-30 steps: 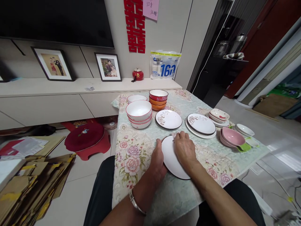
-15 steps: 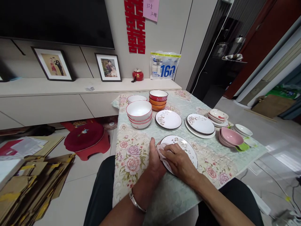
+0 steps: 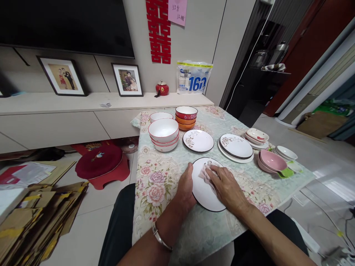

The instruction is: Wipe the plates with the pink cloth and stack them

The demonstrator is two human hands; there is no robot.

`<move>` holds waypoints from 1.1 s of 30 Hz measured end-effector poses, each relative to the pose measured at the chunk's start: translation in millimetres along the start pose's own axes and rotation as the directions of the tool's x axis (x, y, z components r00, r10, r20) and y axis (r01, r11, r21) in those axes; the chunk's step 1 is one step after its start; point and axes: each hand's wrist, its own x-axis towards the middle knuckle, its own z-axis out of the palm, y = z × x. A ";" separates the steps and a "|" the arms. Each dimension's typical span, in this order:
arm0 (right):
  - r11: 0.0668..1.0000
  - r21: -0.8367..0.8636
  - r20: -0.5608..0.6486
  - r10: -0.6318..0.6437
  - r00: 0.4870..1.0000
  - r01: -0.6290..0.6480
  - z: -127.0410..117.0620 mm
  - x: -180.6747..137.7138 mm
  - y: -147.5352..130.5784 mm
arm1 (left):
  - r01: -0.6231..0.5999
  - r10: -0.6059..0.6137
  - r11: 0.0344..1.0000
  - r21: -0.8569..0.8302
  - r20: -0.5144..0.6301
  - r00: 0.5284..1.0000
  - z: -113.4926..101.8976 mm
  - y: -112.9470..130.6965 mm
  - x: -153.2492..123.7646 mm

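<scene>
A white plate [image 3: 202, 194] with a dark rim and a floral pattern is tilted over the near part of the table. My left hand [image 3: 186, 186] grips its left edge, thumb at the rim and the other fingers mostly hidden beneath. My right hand [image 3: 226, 186] presses a crumpled pale pink cloth [image 3: 206, 173] onto the plate's upper face, fingers closed over it. Beyond them lies a similar patterned plate [image 3: 198, 140], and to its right a stack of plates [image 3: 236, 146].
White red-rimmed bowls [image 3: 164, 135] and red and orange bowls [image 3: 186, 118] are stacked at the back. Pink bowls [image 3: 272, 161] and small white dishes [image 3: 286, 152] stand toward the right edge of the flowered tablecloth [image 3: 155, 184]. A red stool [image 3: 100, 164] is on the floor at left.
The cloth and my right hand have moved right, from the plate's left rim to its upper middle. The plate has turned, its pattern now partly under the cloth.
</scene>
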 end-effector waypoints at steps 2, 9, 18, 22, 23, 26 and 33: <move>0.992 -0.114 -0.033 0.048 0.998 -0.052 8.3 10.6 5.1 | -0.079 0.078 0.996 0.051 0.015 0.997 -1.6 -0.4 -0.3; 0.950 -0.190 -0.079 0.237 0.968 -0.248 24.8 18.8 24.4 | -0.225 0.227 0.968 0.114 -0.005 0.974 -4.4 -4.5 -0.3; 0.922 -0.191 -0.103 0.323 0.941 -0.338 13.9 -29.6 3.4 | -0.282 0.290 0.957 0.070 -0.152 0.945 -2.7 -9.8 0.8; 0.928 -0.150 -0.116 0.327 0.938 -0.342 1.0 -46.4 -19.8 | -0.280 0.289 0.957 0.080 -0.152 0.945 -2.4 -10.0 0.6; 0.930 -0.137 -0.125 0.327 0.937 -0.342 -2.8 -49.2 -25.4 | -0.283 0.293 0.955 0.082 -0.152 0.944 -2.3 -9.9 0.6; 0.946 -0.087 -0.149 0.298 0.943 -0.313 -13.1 -55.1 -42.3 | -0.295 0.304 0.952 0.078 -0.165 0.938 -2.0 -9.8 1.2; 0.986 0.047 -0.139 0.168 0.976 -0.163 -10.2 -55.6 -75.7 | -0.284 0.291 0.957 0.066 -0.143 0.946 -2.3 -8.5 3.2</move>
